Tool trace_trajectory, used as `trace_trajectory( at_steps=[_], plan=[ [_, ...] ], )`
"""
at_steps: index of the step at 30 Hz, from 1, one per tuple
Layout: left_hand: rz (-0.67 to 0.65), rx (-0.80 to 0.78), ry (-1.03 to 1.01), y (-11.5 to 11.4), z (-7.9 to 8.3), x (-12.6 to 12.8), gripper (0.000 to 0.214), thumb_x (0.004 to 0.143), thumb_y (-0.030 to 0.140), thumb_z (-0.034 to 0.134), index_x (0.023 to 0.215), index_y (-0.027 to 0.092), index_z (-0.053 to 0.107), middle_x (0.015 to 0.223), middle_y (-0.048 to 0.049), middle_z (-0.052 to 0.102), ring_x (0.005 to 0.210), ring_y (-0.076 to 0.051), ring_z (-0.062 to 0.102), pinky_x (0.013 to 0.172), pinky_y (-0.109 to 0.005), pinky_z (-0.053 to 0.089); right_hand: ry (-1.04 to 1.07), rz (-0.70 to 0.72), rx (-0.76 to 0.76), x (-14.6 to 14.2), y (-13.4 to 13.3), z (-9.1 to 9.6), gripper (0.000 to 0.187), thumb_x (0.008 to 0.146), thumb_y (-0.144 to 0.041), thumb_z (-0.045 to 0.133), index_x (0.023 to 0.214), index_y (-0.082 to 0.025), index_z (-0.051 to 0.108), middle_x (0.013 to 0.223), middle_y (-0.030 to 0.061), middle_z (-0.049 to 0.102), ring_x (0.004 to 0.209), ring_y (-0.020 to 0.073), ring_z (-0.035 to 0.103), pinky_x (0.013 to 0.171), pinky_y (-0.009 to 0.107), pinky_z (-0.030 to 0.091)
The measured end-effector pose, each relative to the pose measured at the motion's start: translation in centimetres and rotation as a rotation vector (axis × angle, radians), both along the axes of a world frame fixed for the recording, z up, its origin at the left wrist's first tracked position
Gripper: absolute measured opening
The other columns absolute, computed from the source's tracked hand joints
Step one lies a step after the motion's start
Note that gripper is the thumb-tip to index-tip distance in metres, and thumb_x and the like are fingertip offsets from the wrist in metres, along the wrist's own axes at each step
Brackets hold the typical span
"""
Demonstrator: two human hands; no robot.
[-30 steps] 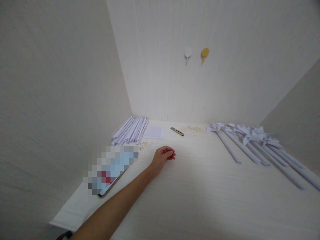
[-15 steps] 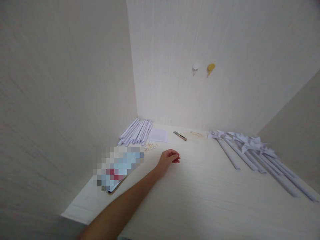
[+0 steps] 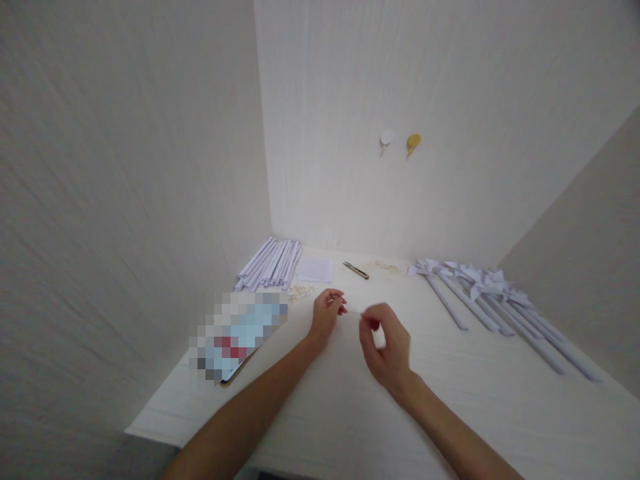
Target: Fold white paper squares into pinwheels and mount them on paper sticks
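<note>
Over the middle of the white tabletop, my left hand (image 3: pixel 327 315) is closed, its fingers curled in toward the thumb. Whatever it may hold is too small to make out. My right hand (image 3: pixel 390 347) is beside it, thumb and forefinger pinched together and slightly blurred; I cannot make out anything between the fingertips. The two hands are apart, fingertips facing each other. A scatter of small whitish pieces (image 3: pixel 300 291) lies just behind my left hand. Beyond the hands are thread snips (image 3: pixel 356 270) and a stack of white paper (image 3: pixel 315 270).
Rolled white paper sticks (image 3: pixel 270 265) lie bundled at the back left. Paper pinwheels (image 3: pixel 480 283) on paper sticks are spread along the right. A pixelated phone-like slab (image 3: pixel 240 340) lies left. Thin tan bits (image 3: pixel 385 267) are near the back wall, which carries two hooks (image 3: pixel 413 141).
My right hand has come into view from the lower right, in a pinch. My left hand has shifted slightly left and stays curled. The view has turned a little.
</note>
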State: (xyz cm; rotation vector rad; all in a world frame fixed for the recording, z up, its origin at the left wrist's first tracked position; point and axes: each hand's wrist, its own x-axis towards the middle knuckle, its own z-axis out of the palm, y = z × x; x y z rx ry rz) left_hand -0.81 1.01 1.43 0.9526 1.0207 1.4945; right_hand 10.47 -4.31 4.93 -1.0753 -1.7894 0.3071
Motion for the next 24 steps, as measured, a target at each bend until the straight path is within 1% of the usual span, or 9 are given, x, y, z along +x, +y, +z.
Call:
trace_trajectory(
  at_steps=[2, 4, 7, 12, 15, 17, 18, 22, 24],
  plan=[
    [0.068, 0.002, 0.015, 0.1, 0.0, -0.3, 0.013, 0.061, 0.016, 0.051, 0.074, 0.016, 0.051, 0.060, 0.0037, 0.052, 0.048, -0.007, 0.050, 0.050, -0.021, 0.036, 0.155, -0.105, -0.104, -0.9, 2.0, -1.0, 0.033, 0.082, -0.040, 0.040, 0.061, -0.018, 0.052, 0.058, -0.0001, 0.051, 0.054, 0.0121, 0.046, 0.051, 0.026, 0.039],
    [0.105, -0.008, 0.040, 0.1, 0.0, -0.4, 0.015, 0.062, 0.017, 0.051, 0.077, 0.016, 0.049, 0.063, 0.0039, 0.051, 0.047, -0.007, 0.050, 0.049, -0.021, 0.036, 0.323, -0.186, -0.236, -1.4, 4.3, -2.1, 0.041, 0.082, -0.042, 0.035, 0.049, -0.019, 0.042, 0.047, -0.0024, 0.041, 0.048, 0.0121, 0.041, 0.047, 0.026, 0.032],
    [0.092, -0.016, 0.089, 0.0, -0.1, -0.3, 0.018, 0.065, 0.020, 0.051, 0.082, 0.016, 0.046, 0.069, 0.0033, 0.051, 0.047, -0.006, 0.050, 0.048, -0.020, 0.036, 0.388, -0.141, -0.347, -1.5, 6.4, -3.6, 0.043, 0.080, -0.044, 0.035, 0.045, -0.019, 0.039, 0.041, -0.0036, 0.038, 0.044, 0.0113, 0.037, 0.048, 0.026, 0.029],
    [0.041, 0.048, 0.238, 0.6, 0.0, 0.4, 0.021, 0.067, 0.020, 0.052, 0.085, 0.017, 0.042, 0.074, 0.0031, 0.051, 0.050, -0.006, 0.053, 0.048, -0.019, 0.038, 0.393, -0.066, -0.370, -1.0, 6.5, -4.5, 0.042, 0.077, -0.045, 0.038, 0.044, -0.019, 0.041, 0.041, -0.0038, 0.039, 0.044, 0.0106, 0.036, 0.049, 0.025, 0.028],
    [0.006, 0.154, 0.490, 2.5, 0.7, 0.0, 0.020, 0.068, 0.022, 0.055, 0.083, 0.018, 0.042, 0.074, 0.0021, 0.055, 0.055, -0.008, 0.056, 0.053, -0.020, 0.042, 0.413, -0.039, -0.381, -0.8, 6.4, -4.6, 0.040, 0.077, -0.044, 0.039, 0.046, -0.019, 0.042, 0.043, -0.0037, 0.040, 0.045, 0.0105, 0.037, 0.049, 0.025, 0.028],
    [0.012, 0.210, 0.847, 4.2, 1.5, -1.0, 0.009, 0.074, 0.024, 0.050, 0.073, 0.017, 0.045, 0.068, 0.0010, 0.057, 0.061, -0.010, 0.058, 0.059, -0.021, 0.044, 0.418, -0.037, -0.393, -0.8, 6.4, -4.7, 0.040, 0.077, -0.043, 0.038, 0.047, -0.019, 0.042, 0.044, -0.0036, 0.040, 0.045, 0.0103, 0.037, 0.049, 0.024, 0.028],
    [0.040, 0.194, 1.059, 5.1, 2.0, -1.7, 0.011, 0.078, 0.024, 0.045, 0.070, 0.017, 0.046, 0.067, 0.0001, 0.058, 0.065, -0.010, 0.059, 0.062, -0.022, 0.045, 0.414, -0.038, -0.397, -0.8, 6.5, -4.8, 0.040, 0.078, -0.043, 0.038, 0.047, -0.019, 0.042, 0.044, -0.0036, 0.040, 0.045, 0.0103, 0.037, 0.049, 0.024, 0.028],
    [0.124, 0.147, 1.281, 7.8, 3.2, -4.5, 0.016, 0.081, 0.021, 0.038, 0.074, 0.014, 0.051, 0.079, -0.0091, 0.063, 0.080, -0.017, 0.059, 0.072, -0.029, 0.044, 0.393, -0.025, -0.411, -0.8, 6.6, -4.8, 0.039, 0.078, -0.043, 0.039, 0.047, -0.019, 0.043, 0.044, -0.0032, 0.041, 0.045, 0.0103, 0.038, 0.049, 0.024, 0.029],
    [0.094, 0.147, 1.391, 8.4, 3.3, -5.5, 0.015, 0.080, 0.019, 0.040, 0.077, 0.013, 0.054, 0.085, -0.0114, 0.063, 0.085, -0.019, 0.058, 0.075, -0.031, 0.043, 0.391, -0.015, -0.405, -0.8, 6.6, -4.7, 0.039, 0.078, -0.042, 0.039, 0.047, -0.019, 0.043, 0.045, -0.0031, 0.042, 0.045, 0.0102, 0.038, 0.049, 0.024, 0.029]
  ],
)
